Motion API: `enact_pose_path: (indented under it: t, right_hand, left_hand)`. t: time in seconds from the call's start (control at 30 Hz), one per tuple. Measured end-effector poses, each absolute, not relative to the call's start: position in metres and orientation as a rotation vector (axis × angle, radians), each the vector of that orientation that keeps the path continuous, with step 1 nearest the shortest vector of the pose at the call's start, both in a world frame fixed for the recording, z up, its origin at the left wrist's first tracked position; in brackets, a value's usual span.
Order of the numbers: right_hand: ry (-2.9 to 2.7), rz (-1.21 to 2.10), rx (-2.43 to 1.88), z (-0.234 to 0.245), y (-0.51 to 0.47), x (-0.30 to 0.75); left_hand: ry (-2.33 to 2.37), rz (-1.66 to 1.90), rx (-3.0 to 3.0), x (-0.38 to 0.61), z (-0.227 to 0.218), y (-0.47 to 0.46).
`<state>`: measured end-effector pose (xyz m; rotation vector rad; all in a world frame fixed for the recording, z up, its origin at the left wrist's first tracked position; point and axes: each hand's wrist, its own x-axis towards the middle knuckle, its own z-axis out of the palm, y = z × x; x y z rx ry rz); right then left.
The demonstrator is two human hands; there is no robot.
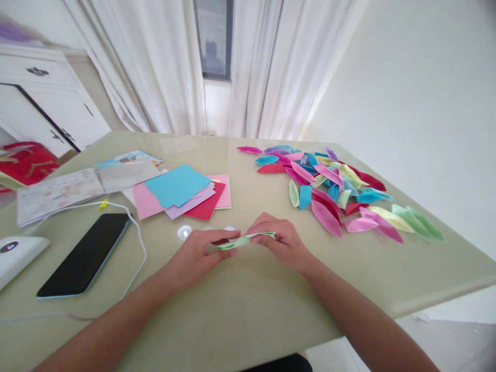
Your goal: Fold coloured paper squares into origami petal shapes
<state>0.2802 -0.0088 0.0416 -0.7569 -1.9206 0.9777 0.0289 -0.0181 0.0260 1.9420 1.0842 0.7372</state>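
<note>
Between my two hands, just above the table, is a light green folded paper piece (245, 241), seen nearly edge-on. My left hand (203, 250) pinches its left end between thumb and fingers. At the other end my right hand (277, 238) grips it, thumb in front and fingers curled behind. Off to the right lies a loose pile of folded paper pieces (327, 214) in pink, blue, red, green, yellow and purple. Left of centre, flat sheets overlap: a blue sheet (178, 186) on top, with a red sheet (207, 204) and pink and lilac ones beneath.
A black-screened phone (85, 256) lies at the left, with a white cable (141, 240) looping around it. Beside it is a white device (19, 258). Printed booklets (62, 194) rest behind. A round shiny disc (184, 232) sits near my left hand. White curtains (155, 62) hang beyond the table.
</note>
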Motion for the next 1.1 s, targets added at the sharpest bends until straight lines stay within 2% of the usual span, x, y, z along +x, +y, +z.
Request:
enact_pose_path:
  t: [0.3, 0.5, 0.77, 1.1]
  right_hand:
    - [-1.406, 1.395, -1.041, 0.035, -0.013, 0.274]
    - [-1.289, 1.392, -1.052, 0.032, -0.016, 0.272]
    - [-1.438, 1.500, -0.968, 0.041, -0.010, 0.271]
    - [-1.638, 1.291, -0.985, 0.044, -0.019, 0.271]
  left_hand:
    - [0.947, 0.637, 1.407, 0.050, 0.027, -0.038]
    - [0.771, 0.462, 1.115, 0.055, 0.033, -0.048]
    - [0.820, 0.533, 1.121, 0.043, 0.031, -0.035]
    - [0.847, 0.600, 1.089, 0.053, 0.027, -0.044]
